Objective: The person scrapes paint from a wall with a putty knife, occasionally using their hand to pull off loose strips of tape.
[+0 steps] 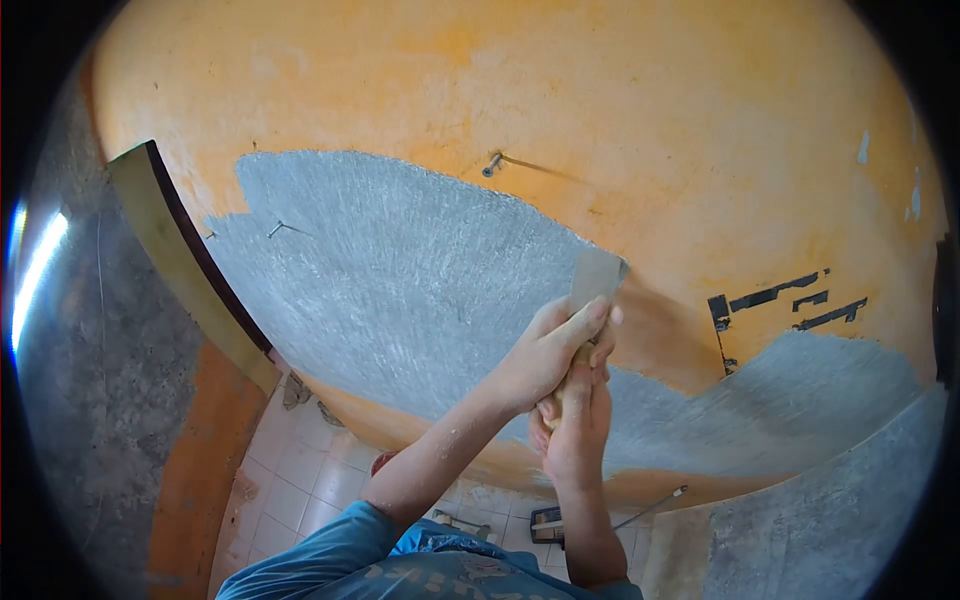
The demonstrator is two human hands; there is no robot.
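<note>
Both my hands grip a scraper with a wide metal blade (597, 274) pressed flat on the wall. The blade sits at the border between the scraped grey patch (400, 280) and the orange paint (600, 110). My left hand (548, 352) is the upper one; its fingers reach up onto the base of the blade. My right hand (574, 432) is wrapped around the wooden handle just below it. Both forearms rise from the bottom of the view, with a blue sleeve (340, 550) on the left arm.
Two nails (490, 163) (277, 229) stick out of the wall. A door frame (175, 255) runs down the left beside a rough grey wall. Black marks (775, 295) sit at the right. Below lie a tiled floor (300, 470) and a tool (548, 522).
</note>
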